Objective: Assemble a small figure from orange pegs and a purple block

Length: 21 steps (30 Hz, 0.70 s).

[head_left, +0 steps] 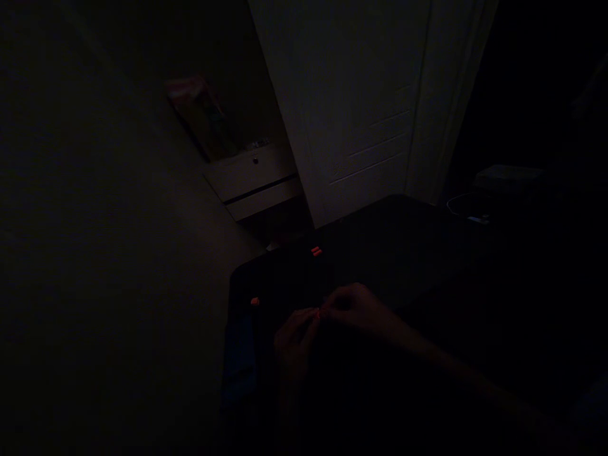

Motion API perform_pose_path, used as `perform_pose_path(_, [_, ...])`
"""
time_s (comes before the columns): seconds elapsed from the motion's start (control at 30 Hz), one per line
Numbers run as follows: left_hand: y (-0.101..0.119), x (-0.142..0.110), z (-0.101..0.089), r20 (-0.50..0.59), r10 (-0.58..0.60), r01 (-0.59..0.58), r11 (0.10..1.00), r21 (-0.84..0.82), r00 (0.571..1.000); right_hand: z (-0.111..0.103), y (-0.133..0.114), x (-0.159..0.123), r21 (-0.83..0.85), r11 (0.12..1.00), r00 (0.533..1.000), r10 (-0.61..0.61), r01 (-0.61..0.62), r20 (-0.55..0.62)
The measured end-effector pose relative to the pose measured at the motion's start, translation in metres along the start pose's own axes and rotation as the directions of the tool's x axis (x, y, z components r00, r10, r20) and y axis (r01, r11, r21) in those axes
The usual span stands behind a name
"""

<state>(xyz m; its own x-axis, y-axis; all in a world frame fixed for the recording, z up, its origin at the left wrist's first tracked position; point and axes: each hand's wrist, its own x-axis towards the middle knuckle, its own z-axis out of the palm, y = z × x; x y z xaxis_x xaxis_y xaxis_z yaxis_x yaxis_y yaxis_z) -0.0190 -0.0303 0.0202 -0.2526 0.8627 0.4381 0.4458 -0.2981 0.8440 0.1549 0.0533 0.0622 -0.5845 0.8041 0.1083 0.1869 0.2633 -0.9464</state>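
In very dim light, my left hand (295, 335) and my right hand (350, 303) meet fingertip to fingertip above the dark table (380, 247). Both are closed in a pinch around a small red-glowing piece (318, 314), mostly covered by the fingers, its kind not clear. Beyond the hands, two short orange-red bars (316, 251) lie side by side on the table. A small orange block-like piece (255, 301) sits to the left of my left hand.
A dark bluish flat panel (240, 361) lies at the table's left edge. A pale wall (142, 253) rises on the left. Behind the table are a drawer unit (251, 174) and a white door (351, 95). A white cable (456, 201) lies at the far right.
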Motion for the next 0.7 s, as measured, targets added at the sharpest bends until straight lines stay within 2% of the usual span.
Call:
perform_pose_path(0.13, [0.005, -0.003, 0.000, 0.003, 0.089, -0.089, 0.996, 0.006, 0.996, -0.008, -0.003, 0.002, 0.151, 0.981, 0.986, 0.101, -0.121, 0.134])
perform_pose_path(0.3, [0.009, -0.003, -0.001, 0.013, 0.157, -0.157, 0.987, 0.016, 0.987, -0.011, -0.004, -0.001, 0.156, 0.967, 0.964, 0.165, -0.199, 0.210])
perform_pose_path(0.4, [0.010, -0.001, -0.001, 0.017, 0.201, -0.201, 0.979, 0.039, 0.979, -0.010, -0.006, -0.002, 0.115, 0.981, 0.975, 0.137, -0.158, 0.176])
perform_pose_path(0.53, [0.014, 0.002, 0.000, 0.004, 0.258, -0.258, 0.965, 0.043, 0.966, -0.007, -0.011, -0.003, -0.028, 0.998, 0.993, 0.054, -0.051, 0.109])
perform_pose_path(0.7, [0.017, 0.002, 0.001, -0.002, 0.215, -0.215, 0.973, 0.079, 0.977, -0.003, -0.015, -0.005, -0.167, 0.986, 1.000, -0.022, 0.021, -0.003])
